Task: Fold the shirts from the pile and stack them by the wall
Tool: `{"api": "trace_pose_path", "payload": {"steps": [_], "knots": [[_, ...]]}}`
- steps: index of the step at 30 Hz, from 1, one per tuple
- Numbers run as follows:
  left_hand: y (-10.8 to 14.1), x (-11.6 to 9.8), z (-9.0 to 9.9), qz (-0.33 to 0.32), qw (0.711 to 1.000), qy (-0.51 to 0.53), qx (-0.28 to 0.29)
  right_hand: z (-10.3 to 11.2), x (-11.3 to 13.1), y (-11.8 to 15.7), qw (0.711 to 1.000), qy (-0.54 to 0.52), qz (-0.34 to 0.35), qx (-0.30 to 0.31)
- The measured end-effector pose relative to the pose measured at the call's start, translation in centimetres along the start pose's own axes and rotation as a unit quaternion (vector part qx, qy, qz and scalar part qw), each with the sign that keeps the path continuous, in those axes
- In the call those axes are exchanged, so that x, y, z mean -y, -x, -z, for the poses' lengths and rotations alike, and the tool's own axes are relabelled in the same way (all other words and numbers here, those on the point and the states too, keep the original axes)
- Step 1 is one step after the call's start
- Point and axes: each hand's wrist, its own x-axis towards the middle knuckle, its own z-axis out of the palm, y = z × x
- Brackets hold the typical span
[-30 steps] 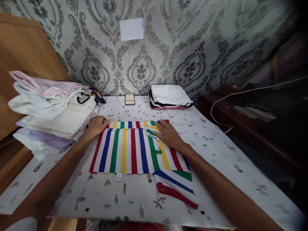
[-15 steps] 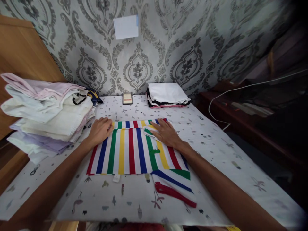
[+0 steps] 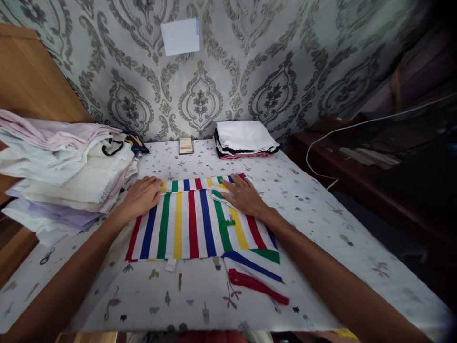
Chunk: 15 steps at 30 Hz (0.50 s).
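Note:
A shirt with red, blue, green, yellow and white stripes point(image 3: 195, 224) lies partly folded on the patterned white sheet. A small green crocodile figure marks its right side, and one sleeve with a red cuff point(image 3: 257, 285) sticks out toward me. My left hand point(image 3: 143, 196) rests on the shirt's far left corner, palm down, fingers slightly bent over the folded strip. On the far right part my right hand point(image 3: 244, 194) lies flat with fingers spread, touching the fold and a loose white-green edge. A white tag point(image 3: 170, 265) pokes out at the near hem.
A tall pile of light clothes point(image 3: 71, 166) stands at the left beside a wooden panel point(image 3: 39, 76). Near the wall are a small framed card point(image 3: 186, 146) and a neat folded stack point(image 3: 243, 136). A white cable point(image 3: 342, 129) hangs over the dark red furniture point(image 3: 321, 157) at right.
The whole view has shifted slightly, so everything sits a little further left. Both hands stay in the same places on the shirt, and its folds look the same.

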Motion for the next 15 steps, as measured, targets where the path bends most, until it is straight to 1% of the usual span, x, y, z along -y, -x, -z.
{"api": "trace_pose_path", "payload": {"steps": [1, 3, 5, 7, 9, 12, 15], "knots": [[-0.4, -0.7, -0.4, -0.009, 0.999, 0.040, -0.004, 0.0, 0.0, 0.0, 1.000, -0.004, -0.002, -0.004], [-1.3, -1.6, -1.6, -0.028, 0.994, 0.106, 0.009, 0.1, -0.1, 0.1, 1.000, -0.012, -0.003, -0.007], [-1.8, -1.7, -3.1, -0.033, 0.992, 0.119, 0.036, 0.2, -0.2, 0.2, 1.000, -0.018, 0.004, -0.001], [-1.8, -0.8, -4.5, -0.013, 0.994, 0.094, 0.057, 0.3, -0.2, 0.3, 1.000, -0.022, 0.008, 0.009], [-1.5, 0.7, -5.3, 0.017, 0.996, 0.061, 0.065, 0.5, -0.3, 0.3, 0.999, -0.028, 0.007, 0.015], [-0.8, 2.6, -5.7, 0.056, 0.996, 0.028, 0.067, 0.8, -0.2, 0.3, 0.999, -0.045, 0.008, 0.026], [-0.3, 3.4, -5.8, 0.092, 0.994, 0.017, 0.063, 1.2, -0.2, 0.5, 0.997, -0.064, 0.012, 0.035]]}}
